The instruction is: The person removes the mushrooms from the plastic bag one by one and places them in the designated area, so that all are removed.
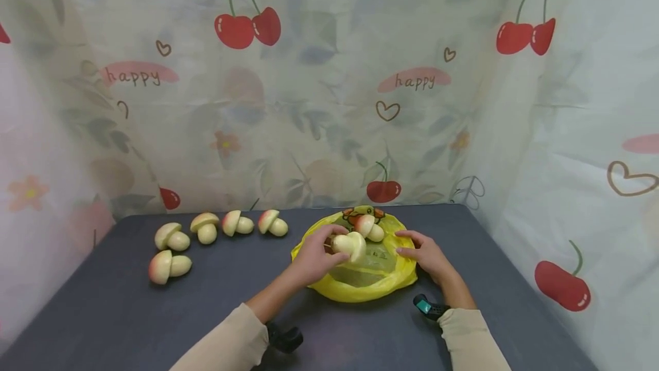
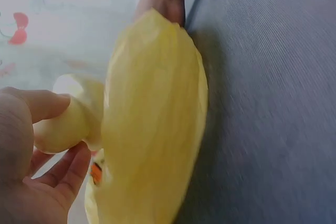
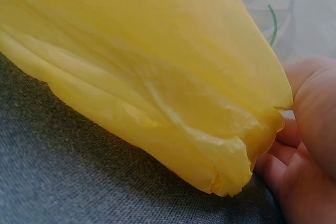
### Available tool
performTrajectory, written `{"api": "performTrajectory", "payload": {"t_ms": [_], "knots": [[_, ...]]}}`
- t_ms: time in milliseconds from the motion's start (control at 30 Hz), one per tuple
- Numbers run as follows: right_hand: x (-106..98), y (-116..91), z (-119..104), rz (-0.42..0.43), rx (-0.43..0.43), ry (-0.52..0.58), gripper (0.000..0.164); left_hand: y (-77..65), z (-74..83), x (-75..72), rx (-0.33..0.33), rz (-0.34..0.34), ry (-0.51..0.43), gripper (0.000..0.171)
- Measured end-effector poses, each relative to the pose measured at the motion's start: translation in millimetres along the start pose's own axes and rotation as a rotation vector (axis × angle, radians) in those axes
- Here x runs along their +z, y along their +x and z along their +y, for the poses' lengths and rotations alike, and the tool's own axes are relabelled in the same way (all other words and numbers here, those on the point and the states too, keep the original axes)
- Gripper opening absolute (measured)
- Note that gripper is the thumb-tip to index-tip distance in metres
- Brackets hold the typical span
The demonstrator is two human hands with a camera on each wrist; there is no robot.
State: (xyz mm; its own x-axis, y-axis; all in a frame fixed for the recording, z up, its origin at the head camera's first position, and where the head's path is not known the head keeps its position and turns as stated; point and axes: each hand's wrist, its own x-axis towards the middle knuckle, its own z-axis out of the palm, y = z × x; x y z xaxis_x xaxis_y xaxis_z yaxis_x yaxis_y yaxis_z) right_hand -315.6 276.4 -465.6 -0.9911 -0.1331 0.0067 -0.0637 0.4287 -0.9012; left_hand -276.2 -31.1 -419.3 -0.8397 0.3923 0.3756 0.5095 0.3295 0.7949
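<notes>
My left hand [image 1: 313,258] pinches a cream-coloured toy mushroom [image 1: 355,245] between thumb and fingers, over the opening of a yellow plastic bag [image 1: 355,294]. In the left wrist view the held mushroom [image 2: 65,124] is beside the bag's side [image 2: 157,114]. Another mushroom [image 1: 368,228], with a reddish cap, lies inside the bag near its back. At the bag's right rim, my right hand [image 1: 428,254] holds the edge; the right wrist view has the crumpled plastic [image 3: 231,156] between its thumb and fingers, with some fingertips hidden.
Several more toy mushrooms [image 1: 205,228] lie at the back left of the dark table [image 1: 216,314], one of them [image 1: 169,267] nearer the front. A curtain [image 1: 319,102] printed with cherries hangs behind and at the sides. Dark bands are on both wrists.
</notes>
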Motion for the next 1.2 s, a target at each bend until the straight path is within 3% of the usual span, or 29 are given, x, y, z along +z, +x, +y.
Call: {"api": "performTrajectory", "payload": {"t_ms": [200, 500, 767, 1200], "knots": [[2, 0, -1, 0.002, 0.002, 0.002, 0.047, -11.9, -14.6, -15.6, -0.052, 0.055, 0.014, 0.050], [3, -1, -2, -0.005, 0.008, 0.001, 0.048, -27.8, -22.8, -41.6, -0.091, 0.133, -0.015, 0.061], [2, -1, -2, -0.001, 0.008, -0.005, 0.050, -45.9, -36.2, -56.7, -0.112, 0.121, 0.134, 0.077], [4, -1, -1, 0.001, 0.017, -0.013, 0.050, -57.5, -52.3, -86.8, -0.130, 0.212, 0.218, 0.065]]}}
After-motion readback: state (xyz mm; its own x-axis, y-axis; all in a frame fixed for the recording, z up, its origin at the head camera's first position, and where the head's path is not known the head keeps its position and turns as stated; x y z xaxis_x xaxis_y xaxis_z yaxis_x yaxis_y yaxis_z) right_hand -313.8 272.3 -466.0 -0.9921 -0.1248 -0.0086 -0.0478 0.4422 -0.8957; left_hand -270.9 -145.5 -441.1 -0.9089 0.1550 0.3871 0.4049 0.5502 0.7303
